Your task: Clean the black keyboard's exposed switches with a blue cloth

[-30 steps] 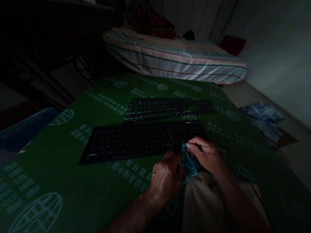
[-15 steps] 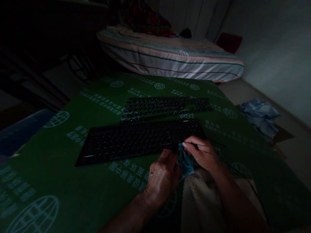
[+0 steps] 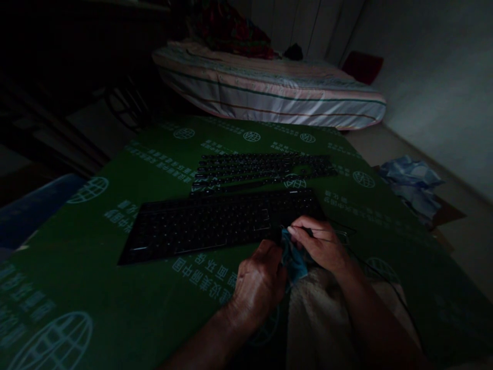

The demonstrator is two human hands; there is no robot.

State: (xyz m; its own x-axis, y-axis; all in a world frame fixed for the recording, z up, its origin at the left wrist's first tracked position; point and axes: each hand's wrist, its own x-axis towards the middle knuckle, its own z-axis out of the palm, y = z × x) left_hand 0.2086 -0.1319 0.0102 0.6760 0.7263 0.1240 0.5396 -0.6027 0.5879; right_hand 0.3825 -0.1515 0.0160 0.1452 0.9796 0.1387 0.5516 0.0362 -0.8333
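Observation:
Close to the right end of a black keyboard [image 3: 204, 221], both hands are closed on a small blue cloth [image 3: 295, 259]. My left hand [image 3: 258, 280] has its fingers curled round the cloth's left side. With thumb and forefinger, my right hand [image 3: 318, 241] pinches the upper end of it. Anything wrapped inside the cloth is hidden. The keyboard lies flat and its key area looks bare of caps. Behind it, loose black keycaps [image 3: 246, 167] are laid out in rows like a keyboard layout.
All of this rests on a green table [image 3: 127, 303] printed with white globes and characters. A beige towel [image 3: 311, 318] lies below my hands, and a thin cable [image 3: 379, 272] runs along the right. A bed [image 3: 277, 92] stands behind; crumpled blue fabric [image 3: 412, 180] is at the right.
Both hands stay almost in place, still gripping the blue cloth, with only slight finger movement. The view has shifted very slightly; the keyboard and keycaps lie as before.

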